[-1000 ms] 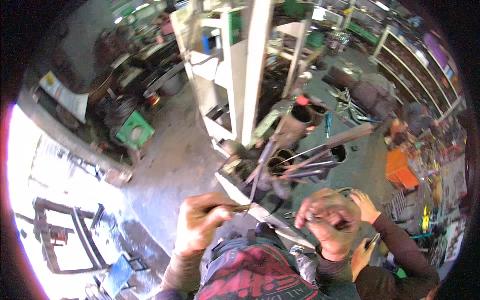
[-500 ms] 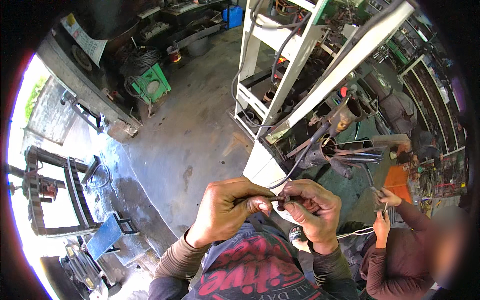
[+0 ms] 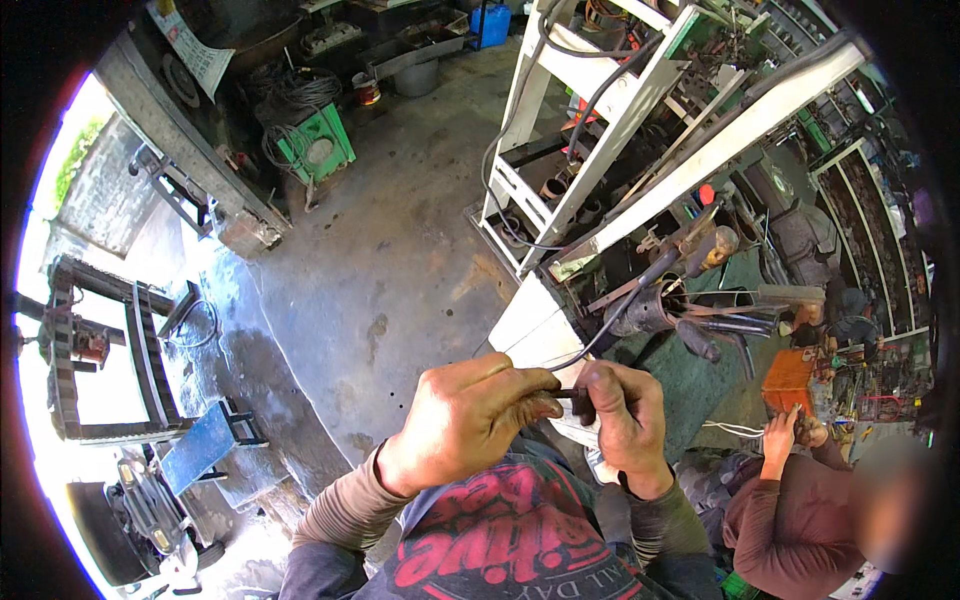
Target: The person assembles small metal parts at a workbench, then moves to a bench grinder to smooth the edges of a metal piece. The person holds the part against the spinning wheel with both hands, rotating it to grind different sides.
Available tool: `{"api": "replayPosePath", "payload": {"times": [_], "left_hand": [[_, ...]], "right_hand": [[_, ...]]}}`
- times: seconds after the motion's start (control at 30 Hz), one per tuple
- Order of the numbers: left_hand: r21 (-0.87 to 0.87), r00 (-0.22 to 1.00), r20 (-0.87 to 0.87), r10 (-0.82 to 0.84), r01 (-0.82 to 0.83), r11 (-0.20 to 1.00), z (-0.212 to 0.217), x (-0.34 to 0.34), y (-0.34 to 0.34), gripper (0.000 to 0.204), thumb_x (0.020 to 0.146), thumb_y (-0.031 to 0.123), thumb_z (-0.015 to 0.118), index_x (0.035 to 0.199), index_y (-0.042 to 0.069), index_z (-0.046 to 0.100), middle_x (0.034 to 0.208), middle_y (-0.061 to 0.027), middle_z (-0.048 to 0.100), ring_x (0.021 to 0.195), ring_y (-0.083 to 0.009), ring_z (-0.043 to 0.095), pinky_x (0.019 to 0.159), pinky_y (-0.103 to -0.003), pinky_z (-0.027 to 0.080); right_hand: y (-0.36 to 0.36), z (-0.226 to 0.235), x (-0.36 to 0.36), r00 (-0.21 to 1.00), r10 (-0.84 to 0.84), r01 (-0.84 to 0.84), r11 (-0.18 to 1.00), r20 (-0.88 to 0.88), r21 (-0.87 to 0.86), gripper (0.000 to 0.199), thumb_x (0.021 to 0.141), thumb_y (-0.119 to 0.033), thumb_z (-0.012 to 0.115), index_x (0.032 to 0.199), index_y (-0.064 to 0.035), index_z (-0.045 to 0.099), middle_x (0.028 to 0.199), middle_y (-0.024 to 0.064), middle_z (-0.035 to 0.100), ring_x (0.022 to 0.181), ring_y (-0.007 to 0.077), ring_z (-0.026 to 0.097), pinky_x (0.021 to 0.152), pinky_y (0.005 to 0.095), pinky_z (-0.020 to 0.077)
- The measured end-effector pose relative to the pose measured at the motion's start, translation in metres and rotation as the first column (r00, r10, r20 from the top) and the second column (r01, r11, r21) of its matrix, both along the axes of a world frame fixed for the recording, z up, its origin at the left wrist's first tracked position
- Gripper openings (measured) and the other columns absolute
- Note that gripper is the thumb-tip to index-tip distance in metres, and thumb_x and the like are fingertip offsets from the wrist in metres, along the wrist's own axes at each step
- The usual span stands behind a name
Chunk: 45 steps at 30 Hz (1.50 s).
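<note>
Both my hands meet in front of my dark printed shirt, holding one small, dark, bolt-like rod (image 3: 568,394) between them. My left hand (image 3: 470,415) pinches its left end with thumb and fingers. My right hand (image 3: 632,415) is closed round the other end, thumb on top, so that end is hidden. Only a short piece shows in the gap between the hands. Just beyond them, a black cable (image 3: 622,318) curves over a pale flat beam (image 3: 540,325).
A white metal frame (image 3: 580,205) stands ahead on the right, beside dark pipes and parts (image 3: 645,310). To the right, a co-worker (image 3: 800,515) in a brown top has hands near an orange box (image 3: 790,380). A green machine (image 3: 315,145) sits far left.
My right hand has turned and closed further over the rod, hiding its rounded end. The view has shifted slightly. The co-worker's hands have come together near the orange box.
</note>
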<state>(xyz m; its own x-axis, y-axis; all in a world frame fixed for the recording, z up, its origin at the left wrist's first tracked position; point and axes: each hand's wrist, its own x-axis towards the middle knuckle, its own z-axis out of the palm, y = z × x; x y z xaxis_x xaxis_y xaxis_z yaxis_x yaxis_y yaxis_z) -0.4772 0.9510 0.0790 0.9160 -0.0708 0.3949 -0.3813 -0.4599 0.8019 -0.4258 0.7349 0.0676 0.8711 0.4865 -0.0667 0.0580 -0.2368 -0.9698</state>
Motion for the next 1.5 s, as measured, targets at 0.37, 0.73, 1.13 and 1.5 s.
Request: {"api": "replayPosePath", "payload": {"times": [0.37,0.73,1.13,1.5], "left_hand": [[-0.073,0.999,-0.033,-0.037,0.035,0.997,-0.022,0.009,-0.02,0.02,0.081,0.01,0.08,0.099,0.005,0.076,0.076,-0.0101,0.069,0.066,-0.0235,0.066,0.059,-0.034,0.05],[-0.177,0.979,-0.18,-0.093,0.061,0.982,-0.026,0.015,-0.041,0.014,0.086,0.009,0.076,0.1,0.004,0.075,0.079,-0.0116,0.071,0.069,-0.0252,0.069,0.063,-0.034,0.053],[-0.311,0.957,-0.266,-0.118,0.03,0.95,-0.044,0.013,-0.057,0.014,0.095,0.012,0.069,0.1,-0.001,0.074,0.078,-0.0075,0.07,0.07,-0.013,0.065,0.064,-0.03,0.05],[-0.415,0.706,-0.554,-0.441,0.226,0.882,-0.028,0.019,-0.053,0.018,0.104,0.015,0.054,0.105,-0.001,0.064,0.086,-0.0145,0.066,0.078,-0.0181,0.062,0.071,-0.035,0.05]], "right_hand": [[-0.022,-0.005,0.005,0.971,0.09,-0.071,0.993,-0.222,0.095,0.045,0.105,-0.038,0.053,0.091,0.0031,0.06,0.082,0.0079,0.061,0.075,0.015,0.06,0.071,0.0281,0.0482],[-0.028,-0.01,0.01,0.968,0.056,-0.069,0.997,0.246,0.046,0.03,0.103,-0.027,0.055,0.089,-0.0003,0.057,0.074,0.0096,0.057,0.063,0.0287,0.057,0.059,0.0392,0.0456],[-0.043,-0.014,0.004,0.909,0.109,-0.072,0.992,0.402,-0.106,0.03,0.097,-0.028,0.068,0.101,0.0,0.057,0.083,0.0124,0.056,0.067,0.0252,0.057,0.062,0.0367,0.0474],[-0.057,-0.016,0.004,0.744,0.214,-0.1,0.972,0.633,-0.212,0.022,0.091,-0.019,0.07,0.094,-0.0026,0.056,0.089,0.0144,0.056,0.076,0.0329,0.06,0.064,0.0414,0.0493]]}}
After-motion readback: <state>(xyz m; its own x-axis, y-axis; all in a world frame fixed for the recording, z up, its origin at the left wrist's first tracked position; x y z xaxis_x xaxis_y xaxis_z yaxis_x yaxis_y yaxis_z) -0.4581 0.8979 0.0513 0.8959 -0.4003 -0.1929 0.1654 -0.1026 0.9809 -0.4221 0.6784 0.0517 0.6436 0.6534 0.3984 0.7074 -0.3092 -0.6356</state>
